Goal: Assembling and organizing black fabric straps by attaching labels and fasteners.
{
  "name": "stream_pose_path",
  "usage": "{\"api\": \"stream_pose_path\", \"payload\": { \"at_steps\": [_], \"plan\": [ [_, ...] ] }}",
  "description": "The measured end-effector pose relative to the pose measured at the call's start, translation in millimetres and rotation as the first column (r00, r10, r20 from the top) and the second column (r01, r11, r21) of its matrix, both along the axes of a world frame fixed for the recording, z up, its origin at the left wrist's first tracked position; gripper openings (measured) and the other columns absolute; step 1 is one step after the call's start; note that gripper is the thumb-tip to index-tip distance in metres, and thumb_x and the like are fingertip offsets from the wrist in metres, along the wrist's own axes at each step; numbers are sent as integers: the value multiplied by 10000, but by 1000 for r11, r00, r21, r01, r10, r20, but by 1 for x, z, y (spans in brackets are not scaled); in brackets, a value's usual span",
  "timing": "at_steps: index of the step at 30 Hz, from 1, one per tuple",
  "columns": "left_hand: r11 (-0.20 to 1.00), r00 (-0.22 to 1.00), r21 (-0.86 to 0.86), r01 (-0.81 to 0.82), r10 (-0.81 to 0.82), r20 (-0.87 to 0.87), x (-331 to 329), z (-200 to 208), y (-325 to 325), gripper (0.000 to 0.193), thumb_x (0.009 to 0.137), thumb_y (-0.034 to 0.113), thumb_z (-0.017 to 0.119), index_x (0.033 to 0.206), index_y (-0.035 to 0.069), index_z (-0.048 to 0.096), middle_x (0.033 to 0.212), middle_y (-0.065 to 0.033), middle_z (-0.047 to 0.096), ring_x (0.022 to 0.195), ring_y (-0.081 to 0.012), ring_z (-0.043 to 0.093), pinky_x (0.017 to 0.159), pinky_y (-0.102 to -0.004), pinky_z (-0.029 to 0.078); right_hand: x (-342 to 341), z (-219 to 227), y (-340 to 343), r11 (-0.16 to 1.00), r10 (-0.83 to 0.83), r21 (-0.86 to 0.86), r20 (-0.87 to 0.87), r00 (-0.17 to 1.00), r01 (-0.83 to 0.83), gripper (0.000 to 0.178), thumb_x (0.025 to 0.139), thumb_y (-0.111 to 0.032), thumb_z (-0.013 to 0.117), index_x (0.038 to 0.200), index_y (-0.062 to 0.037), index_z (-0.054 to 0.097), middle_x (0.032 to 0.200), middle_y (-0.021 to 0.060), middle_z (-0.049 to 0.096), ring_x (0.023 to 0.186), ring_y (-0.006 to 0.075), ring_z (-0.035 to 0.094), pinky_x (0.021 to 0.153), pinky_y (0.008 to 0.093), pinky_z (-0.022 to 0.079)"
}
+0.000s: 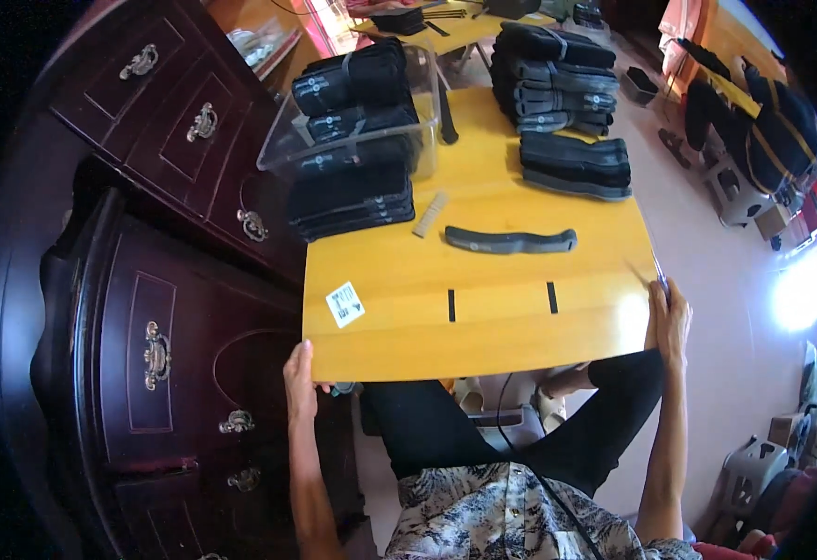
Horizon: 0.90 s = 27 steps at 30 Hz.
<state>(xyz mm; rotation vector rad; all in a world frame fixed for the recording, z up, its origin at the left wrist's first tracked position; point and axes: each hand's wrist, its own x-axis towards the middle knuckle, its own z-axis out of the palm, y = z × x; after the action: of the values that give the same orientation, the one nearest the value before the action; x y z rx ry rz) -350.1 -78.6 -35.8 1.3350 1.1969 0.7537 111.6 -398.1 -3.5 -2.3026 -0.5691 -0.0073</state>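
My left hand grips the front left corner of the yellow table, thumb uppermost and most fingers hidden below the edge. At the table's right edge, my right hand is closed around a thin, pointed metallic tool; its exact kind is unclear. One flat dark grey fabric strip lies crosswise on the tabletop, apart from both hands. Nearer me are two short black marks and a white printed label. A small tan banded piece rests left of the strip.
Black folded fabric bundles fill a clear plastic bin at the far left, with a folded stack before it. More grey-black bundles pile up at the far right. Dark wooden drawers stand close along the left; a stool stands right.
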Motion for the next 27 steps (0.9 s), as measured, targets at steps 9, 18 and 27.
{"api": "stream_pose_path", "payload": {
  "at_steps": [9, 18, 27],
  "plan": [
    [995, 998, -66, -70, 70, -1, 11, 24, -24, 384, 1030, 347, 416, 997, 13, 601, 687, -35, 599, 488, -75, 529, 382, -196, 361, 34, 0, 0, 999, 28, -26, -31, 999, -28, 377, 956, -322, 550, 1204, -48, 623, 863, 222, 666, 794, 280, 661, 743, 393, 490],
    [989, 992, -74, -127, 126, -20, 9, 32, -23, 354, 1034, 314, 421, 986, 17, 608, 677, -7, 568, 477, -53, 479, 388, -205, 357, 19, -5, -5, 998, -23, -62, -68, 997, 19, 341, 962, -215, 559, 1243, -25, 594, 890, 159, 704, 801, 187, 664, 733, 347, 511],
    [987, 958, 160, 18, 29, -286, -5, 8, -10, 342, 1025, 274, 456, 1147, -25, 570, 797, -49, 568, 713, -162, 578, 633, -322, 472, 13, 1, 4, 994, -79, -73, -22, 997, 77, 335, 978, -303, 533, 1158, -32, 613, 777, 157, 667, 689, 205, 643, 633, 353, 482]
  ]
}}
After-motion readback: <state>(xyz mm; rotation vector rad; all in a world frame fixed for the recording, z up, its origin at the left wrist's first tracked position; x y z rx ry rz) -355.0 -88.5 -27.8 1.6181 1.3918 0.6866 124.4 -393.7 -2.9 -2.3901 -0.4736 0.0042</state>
